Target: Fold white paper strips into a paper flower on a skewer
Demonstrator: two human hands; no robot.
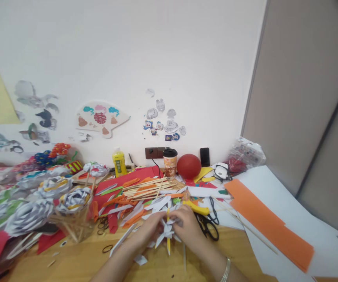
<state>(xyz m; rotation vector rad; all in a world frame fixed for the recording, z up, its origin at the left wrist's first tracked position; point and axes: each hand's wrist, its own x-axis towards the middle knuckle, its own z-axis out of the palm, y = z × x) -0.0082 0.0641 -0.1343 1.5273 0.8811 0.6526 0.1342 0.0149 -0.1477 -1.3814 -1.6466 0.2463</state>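
Both my hands meet low in the middle over the wooden table (77, 262). My left hand (147, 231) and my right hand (188, 227) pinch a small folded white paper flower (166, 231) between their fingertips. A thin yellow stick (168, 235) runs upright through the paper piece and pokes out above and below it. A silver bracelet (226, 270) sits on my right wrist. Just behind the hands lie loose strips of white, orange and green paper (145, 209).
Black scissors (208, 227) and a yellow-handled tool (197, 207) lie right of my hands. Wooden sticks (145, 186) are piled on red paper. Finished paper flowers (36, 199) crowd the left. An orange sheet (266, 219) lies right. A paper cup (169, 162), red ball (189, 166) and yellow bottle (119, 163) stand by the wall.
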